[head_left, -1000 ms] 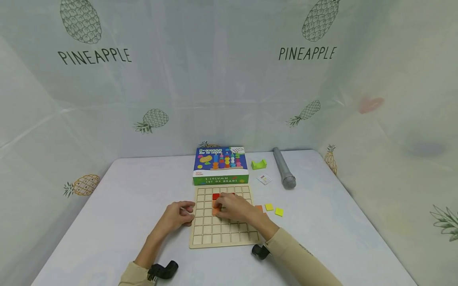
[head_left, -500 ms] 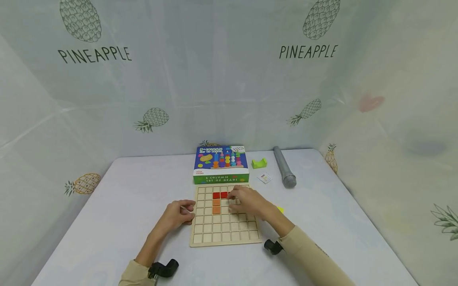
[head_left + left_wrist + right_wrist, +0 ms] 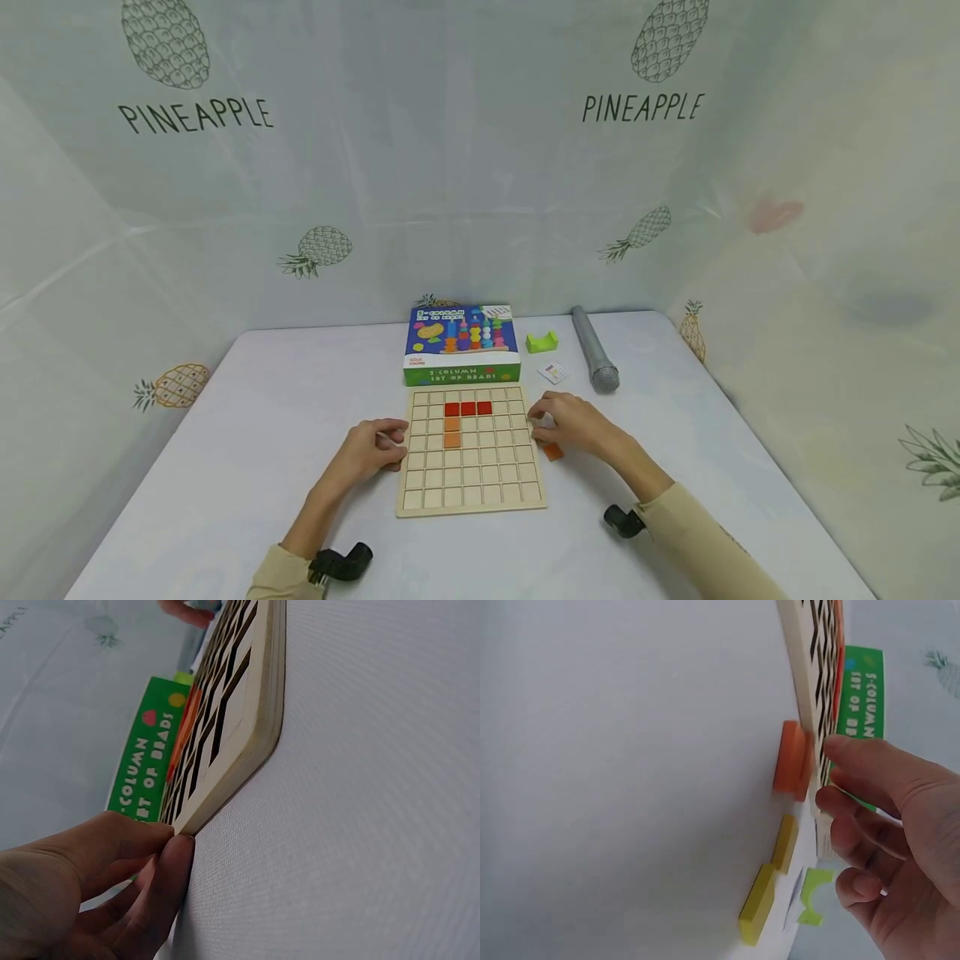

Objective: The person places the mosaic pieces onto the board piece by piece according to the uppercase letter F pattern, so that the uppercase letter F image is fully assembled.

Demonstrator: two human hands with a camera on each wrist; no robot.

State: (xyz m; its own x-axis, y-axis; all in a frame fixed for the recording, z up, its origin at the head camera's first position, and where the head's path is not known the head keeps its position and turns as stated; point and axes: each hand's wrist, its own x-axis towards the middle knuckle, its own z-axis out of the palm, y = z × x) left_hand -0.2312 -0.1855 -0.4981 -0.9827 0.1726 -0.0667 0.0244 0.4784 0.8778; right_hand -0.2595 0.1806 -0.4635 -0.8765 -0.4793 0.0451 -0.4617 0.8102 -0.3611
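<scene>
A wooden grid board (image 3: 480,492) lies flat, with three red tiles (image 3: 468,409) in a row and two orange tiles (image 3: 452,432) below the leftmost red one. At its left edge rests my left hand (image 3: 366,452), thumb and finger spread slightly apart and touching the rim (image 3: 180,821). Beside the right edge is my right hand (image 3: 573,423), fingers bent and parted, nothing seen between them. Just below it lies a loose orange tile (image 3: 553,452). The right wrist view shows orange tiles (image 3: 789,757) against the board and two yellow tiles (image 3: 757,904) nearby.
Behind the board stands a beads box (image 3: 462,346). To its right are a green curved block (image 3: 542,342), a small printed card (image 3: 553,372) and a grey microphone (image 3: 595,350). A pineapple-print curtain (image 3: 480,167) surrounds the table.
My right hand has moved right, from over the board to beside its right edge. The row of three red tiles is now uncovered. My left hand has stayed at the left edge.
</scene>
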